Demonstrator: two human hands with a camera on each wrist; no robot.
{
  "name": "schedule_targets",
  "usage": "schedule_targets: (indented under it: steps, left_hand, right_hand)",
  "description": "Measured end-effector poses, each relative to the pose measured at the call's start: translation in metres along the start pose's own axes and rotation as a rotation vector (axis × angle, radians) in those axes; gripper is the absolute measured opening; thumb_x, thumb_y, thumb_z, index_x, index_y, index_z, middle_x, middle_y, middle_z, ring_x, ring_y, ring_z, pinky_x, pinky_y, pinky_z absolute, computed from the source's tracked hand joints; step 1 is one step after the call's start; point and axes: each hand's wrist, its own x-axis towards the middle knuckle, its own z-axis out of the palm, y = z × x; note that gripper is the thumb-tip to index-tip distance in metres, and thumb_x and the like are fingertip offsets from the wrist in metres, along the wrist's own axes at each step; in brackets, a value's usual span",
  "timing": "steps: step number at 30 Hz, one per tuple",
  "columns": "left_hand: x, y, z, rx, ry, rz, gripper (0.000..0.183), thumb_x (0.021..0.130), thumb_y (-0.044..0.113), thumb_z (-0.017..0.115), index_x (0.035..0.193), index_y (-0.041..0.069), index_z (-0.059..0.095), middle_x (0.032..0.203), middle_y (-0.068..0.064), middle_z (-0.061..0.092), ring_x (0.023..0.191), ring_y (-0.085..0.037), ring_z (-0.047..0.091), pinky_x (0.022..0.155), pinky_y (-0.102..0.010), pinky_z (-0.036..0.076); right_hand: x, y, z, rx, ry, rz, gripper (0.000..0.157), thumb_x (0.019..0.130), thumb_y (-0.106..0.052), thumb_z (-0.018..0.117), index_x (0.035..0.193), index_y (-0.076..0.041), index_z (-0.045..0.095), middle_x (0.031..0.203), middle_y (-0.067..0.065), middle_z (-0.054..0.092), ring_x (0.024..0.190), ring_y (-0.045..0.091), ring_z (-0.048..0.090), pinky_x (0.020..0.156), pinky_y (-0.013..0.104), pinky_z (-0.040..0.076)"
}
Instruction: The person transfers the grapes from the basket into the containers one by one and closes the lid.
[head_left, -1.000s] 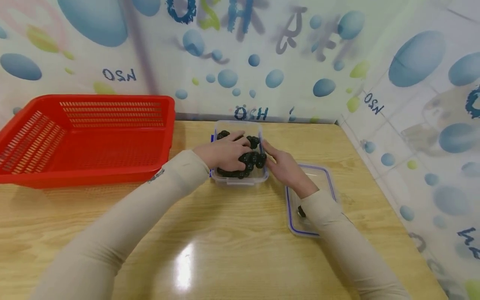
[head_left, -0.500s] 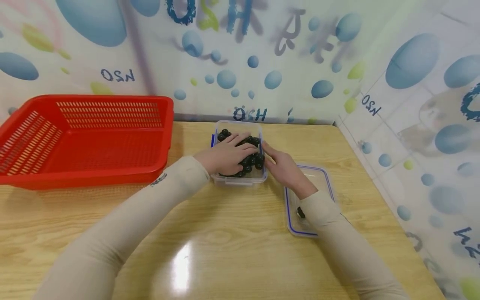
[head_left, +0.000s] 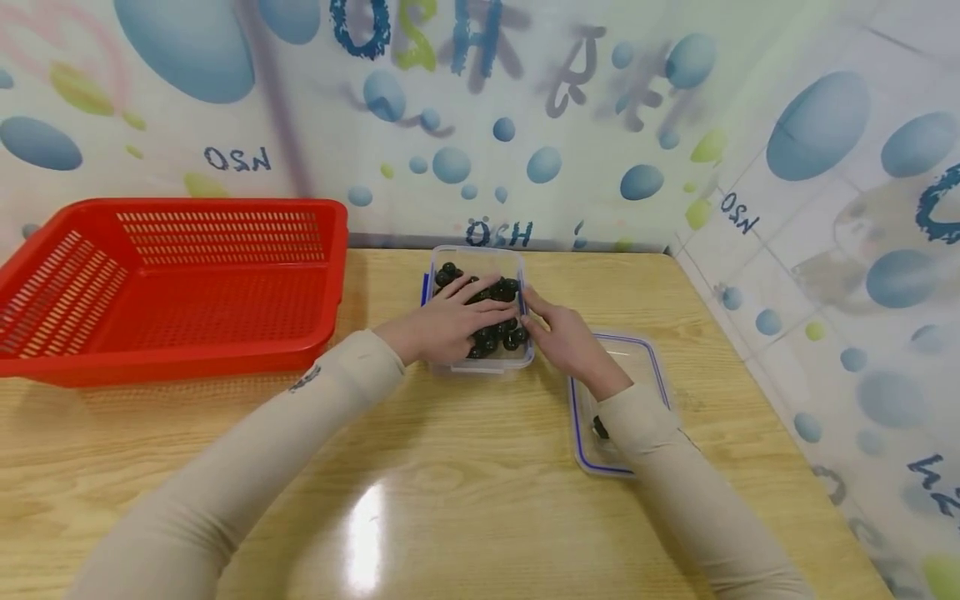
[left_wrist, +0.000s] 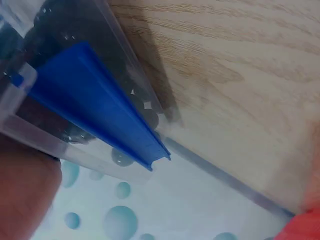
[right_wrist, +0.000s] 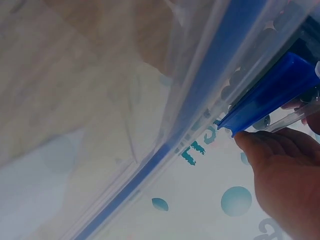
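Observation:
A clear plastic box (head_left: 489,364) stands near the wall, holding dark, shiny, round, grape-like fruit (head_left: 504,289). My left hand (head_left: 442,327) lies over the fruit inside, fingers spread and fairly straight, covering part of it. Against the box's right side my right hand (head_left: 566,340) rests its fingertips, thumb and fingers apart and not wrapped round it. A blue latch (left_wrist: 95,105) sticks out from the box in the left wrist view. In the right wrist view, another blue latch (right_wrist: 270,95) is beside the right hand's fingers.
A clear lid (head_left: 630,352) with a blue seal lies under the right forearm, a small dark piece (head_left: 599,427) on it. A red slotted basket (head_left: 225,354) stands at the left. A patterned wall covering (head_left: 450,200) bounds the wooden table (head_left: 442,500) behind.
My left hand has shifted over the fruit, with its thumb side moving left, and more fruit shows at the near right. The right hand stays at the box's side.

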Motion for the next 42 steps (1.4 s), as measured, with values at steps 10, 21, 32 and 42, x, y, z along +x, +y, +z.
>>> schedule_targets:
  steps: [10, 21, 32, 42]
  left_hand:
    - [0.001, 0.010, -0.005, -0.183, -0.082, -0.089, 0.053, 0.107, 0.040, 0.021, 0.156, 0.020, 0.026, 0.163, 0.003, 0.014, 0.147, -0.018, -0.011, 0.116, -0.042, -0.007]
    - [0.012, 0.020, 0.000, 0.140, -0.009, -0.093, 0.059, 0.105, 0.047, 0.032, 0.151, 0.011, 0.038, 0.157, -0.007, 0.030, 0.146, -0.026, 0.017, 0.117, -0.046, 0.009]
    - [0.010, 0.023, 0.003, 0.057, -0.072, -0.133, 0.060, 0.104, 0.055, 0.026, 0.152, 0.023, 0.038, 0.157, -0.002, 0.030, 0.148, -0.024, 0.009, 0.117, -0.047, 0.005]
    - [0.010, 0.028, 0.005, 0.064, -0.046, -0.165, 0.057, 0.104, 0.053, 0.028, 0.152, 0.025, 0.038, 0.156, 0.000, 0.032, 0.148, -0.025, 0.007, 0.117, -0.048, 0.002]
  right_hand:
    - [-0.002, -0.003, -0.005, -0.009, 0.006, -0.012, 0.055, 0.106, -0.026, 0.046, 0.155, -0.013, 0.025, 0.155, 0.008, 0.029, 0.137, 0.032, 0.035, 0.108, 0.049, 0.034]
    - [-0.001, -0.003, -0.007, 0.003, 0.003, -0.051, 0.053, 0.106, -0.020, 0.045, 0.154, -0.010, 0.025, 0.155, 0.009, 0.030, 0.137, 0.031, 0.037, 0.108, 0.047, 0.035]
    - [-0.003, -0.001, -0.002, 0.017, -0.020, -0.013, 0.056, 0.106, -0.025, 0.044, 0.156, -0.013, 0.022, 0.156, 0.008, 0.029, 0.138, 0.031, 0.034, 0.110, 0.048, 0.031]
    - [-0.003, -0.003, -0.002, 0.007, -0.022, 0.000, 0.056, 0.106, -0.026, 0.044, 0.156, -0.013, 0.021, 0.156, 0.008, 0.029, 0.139, 0.031, 0.034, 0.110, 0.049, 0.031]
